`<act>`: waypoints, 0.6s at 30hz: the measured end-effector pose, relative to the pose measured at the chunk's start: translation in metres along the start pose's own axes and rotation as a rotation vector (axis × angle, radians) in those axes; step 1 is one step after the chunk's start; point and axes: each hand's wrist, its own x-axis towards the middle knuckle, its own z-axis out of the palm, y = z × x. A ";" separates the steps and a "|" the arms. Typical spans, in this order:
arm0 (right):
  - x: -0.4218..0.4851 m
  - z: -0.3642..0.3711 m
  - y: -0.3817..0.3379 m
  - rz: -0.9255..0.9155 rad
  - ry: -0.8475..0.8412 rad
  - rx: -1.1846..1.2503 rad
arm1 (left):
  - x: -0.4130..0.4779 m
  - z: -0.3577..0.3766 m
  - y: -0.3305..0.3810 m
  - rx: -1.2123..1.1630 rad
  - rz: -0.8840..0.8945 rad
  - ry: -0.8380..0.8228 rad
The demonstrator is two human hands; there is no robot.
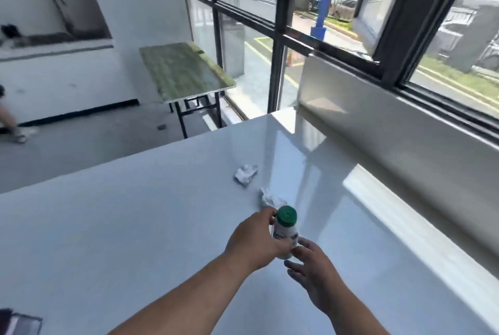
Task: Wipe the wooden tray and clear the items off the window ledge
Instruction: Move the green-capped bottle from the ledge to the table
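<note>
Green-capped bottle and two paper wads on the white table

The small white bottle (284, 232) with a green cap stands upright between the fingers of the left hand (253, 243), its base by the right hand's fingertips (297, 251). One crumpled tissue (267, 198) lies just beyond the fingers; another paper wad (245, 174) sits farther off.

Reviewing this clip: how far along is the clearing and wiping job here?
Looks done: the window ledge shows no items. In hand: left hand grips the green-capped bottle, right hand open beside it. Left: two crumpled tissues lie on the white table; no wooden tray in view.
</note>
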 end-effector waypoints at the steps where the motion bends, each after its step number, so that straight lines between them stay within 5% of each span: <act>1: 0.004 0.036 0.004 0.009 -0.038 -0.027 | -0.009 -0.026 -0.026 -0.013 -0.035 0.030; 10: 0.003 0.317 0.066 0.077 -0.357 -0.289 | -0.100 -0.208 -0.215 -0.027 -0.302 0.252; 18: -0.017 0.436 0.133 0.146 -0.447 -0.424 | -0.172 -0.266 -0.322 -0.060 -0.464 0.320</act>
